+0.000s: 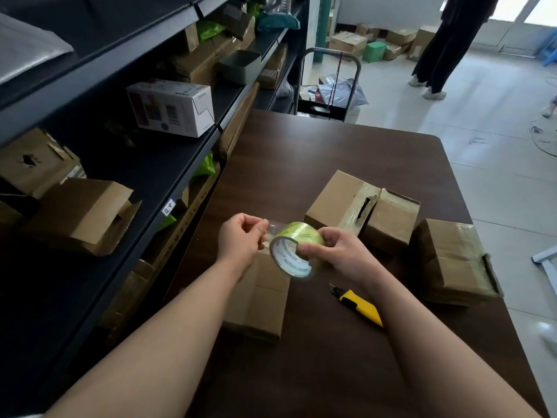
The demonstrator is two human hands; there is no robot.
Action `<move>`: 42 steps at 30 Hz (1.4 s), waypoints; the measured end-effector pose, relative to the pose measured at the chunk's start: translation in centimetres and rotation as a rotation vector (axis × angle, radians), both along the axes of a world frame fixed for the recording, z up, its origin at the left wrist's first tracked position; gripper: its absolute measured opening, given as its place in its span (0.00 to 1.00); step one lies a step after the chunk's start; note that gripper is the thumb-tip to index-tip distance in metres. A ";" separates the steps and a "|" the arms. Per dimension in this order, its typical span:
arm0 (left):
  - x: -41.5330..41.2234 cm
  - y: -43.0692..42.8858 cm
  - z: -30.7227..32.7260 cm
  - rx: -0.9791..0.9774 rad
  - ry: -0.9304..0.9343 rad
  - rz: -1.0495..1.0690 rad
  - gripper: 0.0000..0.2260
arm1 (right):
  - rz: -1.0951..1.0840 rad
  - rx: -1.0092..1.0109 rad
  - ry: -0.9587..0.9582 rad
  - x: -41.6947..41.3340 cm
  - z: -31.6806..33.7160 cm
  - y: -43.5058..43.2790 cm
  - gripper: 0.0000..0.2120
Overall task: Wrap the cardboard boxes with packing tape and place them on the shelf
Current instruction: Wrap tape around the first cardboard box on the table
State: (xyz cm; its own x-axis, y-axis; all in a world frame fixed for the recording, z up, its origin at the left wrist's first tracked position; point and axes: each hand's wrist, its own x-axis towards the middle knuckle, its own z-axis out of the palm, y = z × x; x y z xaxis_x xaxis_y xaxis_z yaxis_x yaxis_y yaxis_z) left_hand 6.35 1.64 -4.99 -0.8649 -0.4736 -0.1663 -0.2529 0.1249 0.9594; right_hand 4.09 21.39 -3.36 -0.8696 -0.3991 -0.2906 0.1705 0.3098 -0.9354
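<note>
Brown table (pixel 331 152): yellow cutter (pixel 360 307) near box (pixel 262 303).

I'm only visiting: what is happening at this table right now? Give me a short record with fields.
left hand: pinches the free tape end
right hand: grips the tape roll, a finger through its core
nearest box: on the table, below the hands
other boxes: three farther back, clear tape visible on them
knife: yellow, on the table beside the right forearm
shelf: at left, holding cardboard boxes and a white box
</note>
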 end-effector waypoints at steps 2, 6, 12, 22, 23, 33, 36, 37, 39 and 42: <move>-0.2 -1.4 -0.4 -0.014 -0.004 0.024 0.02 | -0.017 0.020 0.012 -0.3 -0.1 0.4 0.21; -0.5 -3.9 -1.8 -0.009 -0.007 0.063 0.03 | -0.033 0.123 0.077 -1.6 -0.6 1.1 0.13; -1.2 -5.3 -3.8 -0.094 -0.039 0.094 0.03 | -0.093 0.266 0.140 -3.9 -2.7 1.0 0.14; -2.9 -6.4 -6.2 -0.126 -0.139 0.066 0.05 | 0.000 0.615 0.239 -5.5 -6.8 0.9 0.17; -2.9 -6.4 -6.4 -0.126 -0.153 0.058 0.05 | 0.013 0.624 0.236 -5.6 -6.9 0.9 0.17; -3.5 -6.3 -7.0 -0.145 -0.216 0.038 0.03 | 0.037 0.658 0.193 -5.7 -7.9 0.7 0.17; -3.5 -6.2 -7.2 -0.195 -0.239 0.022 0.02 | 0.043 0.694 0.185 -5.8 -8.3 0.6 0.17; -3.4 -6.1 -7.4 -0.221 -0.244 0.020 0.02 | 0.047 0.711 0.184 -5.8 -8.5 0.5 0.17; -3.3 -6.0 -7.7 -0.264 -0.249 0.024 0.01 | 0.053 0.737 0.190 -5.8 -8.9 0.4 0.17; -3.3 -5.7 -7.9 -0.308 -0.255 0.011 0.03 | 0.045 0.733 0.178 -5.7 -9.5 0.3 0.16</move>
State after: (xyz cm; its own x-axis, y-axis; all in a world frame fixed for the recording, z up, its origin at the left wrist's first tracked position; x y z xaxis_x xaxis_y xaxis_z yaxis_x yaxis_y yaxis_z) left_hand 3.03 -4.08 -12.93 -0.8087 -0.5440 -0.2238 -0.4810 0.3925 0.7839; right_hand -1.66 21.69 -12.89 -0.9157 -0.1940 -0.3520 0.0085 0.8662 -0.4996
